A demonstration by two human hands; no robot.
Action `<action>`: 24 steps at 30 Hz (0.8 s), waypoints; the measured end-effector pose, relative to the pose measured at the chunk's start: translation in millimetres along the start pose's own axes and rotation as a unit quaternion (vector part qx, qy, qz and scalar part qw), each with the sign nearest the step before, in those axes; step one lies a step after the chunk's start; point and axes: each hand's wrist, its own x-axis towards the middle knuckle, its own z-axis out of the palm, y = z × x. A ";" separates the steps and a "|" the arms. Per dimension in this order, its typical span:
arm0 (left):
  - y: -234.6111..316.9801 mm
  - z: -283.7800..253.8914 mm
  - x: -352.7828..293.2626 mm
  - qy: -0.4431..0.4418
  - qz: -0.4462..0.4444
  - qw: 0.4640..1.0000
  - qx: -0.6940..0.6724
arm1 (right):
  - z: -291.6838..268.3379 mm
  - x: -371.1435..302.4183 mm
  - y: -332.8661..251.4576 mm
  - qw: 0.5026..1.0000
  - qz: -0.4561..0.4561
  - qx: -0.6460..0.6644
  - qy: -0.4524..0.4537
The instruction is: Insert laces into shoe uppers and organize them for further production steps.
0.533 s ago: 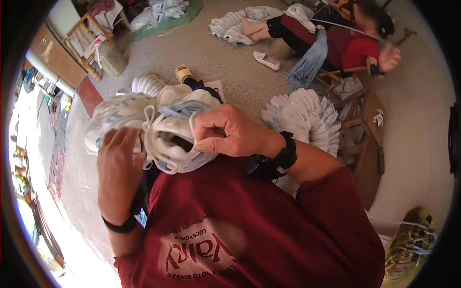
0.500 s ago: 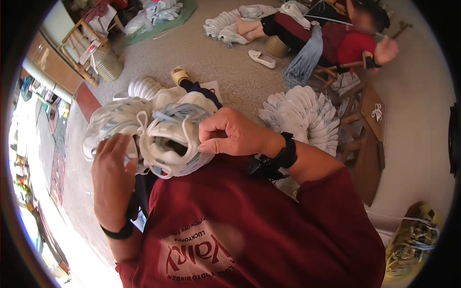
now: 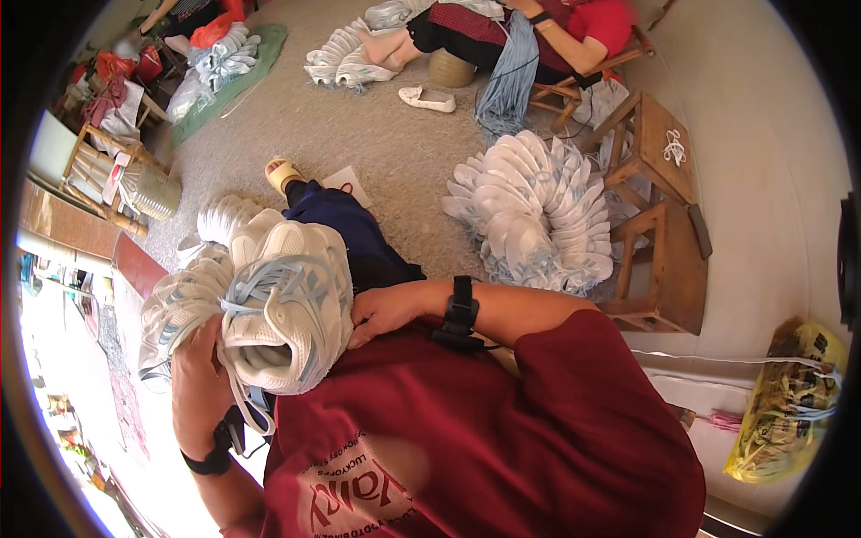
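Observation:
A white sneaker (image 3: 300,309) with grey-blue trim and pale blue laces (image 3: 273,280) sits over my lap, its dark opening toward me. My left hand (image 3: 199,372) is closed on its left side, with fingertips hidden by the shoe. Against its right side, my right hand (image 3: 387,314) is closed too, its fingers partly out of sight behind the shoe. A loose white lace (image 3: 242,394) hangs down beside the left hand. More white sneakers (image 3: 184,296) are bunched together just past the left hand.
A ring of white shoe parts (image 3: 538,215) lies on the floor ahead right, near wooden stools (image 3: 659,260). Another person (image 3: 574,36) sits at the far right beside hanging blue laces (image 3: 511,81). A yellow bag (image 3: 789,403) is at the right; a bamboo chair (image 3: 90,170) stands left.
The sneaker's opening has tipped nearer to me. My right hand has dropped from above the opening to the shoe's right side; my left hand has closed on its left side. The view has shifted.

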 end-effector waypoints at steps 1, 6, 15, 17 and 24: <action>-1.0 3.4 -2.0 0.021 0.006 1.000 0.012 | 0.4 0.3 1.3 1.000 0.001 0.000 0.004; 11.2 2.9 -6.3 0.007 -0.021 1.000 0.006 | -0.2 11.8 8.9 0.991 -0.126 0.054 -0.008; -79.1 -69.1 76.1 0.141 0.018 0.976 -0.165 | -46.0 47.8 -13.4 0.961 -0.095 -0.066 0.252; -84.0 -86.9 100.0 0.187 -0.029 0.967 -0.170 | -49.4 48.0 -10.2 0.989 0.009 0.038 0.144; 12.6 -133.1 195.4 0.171 0.044 0.954 -0.241 | -43.1 52.9 -27.0 0.892 -0.112 0.384 0.211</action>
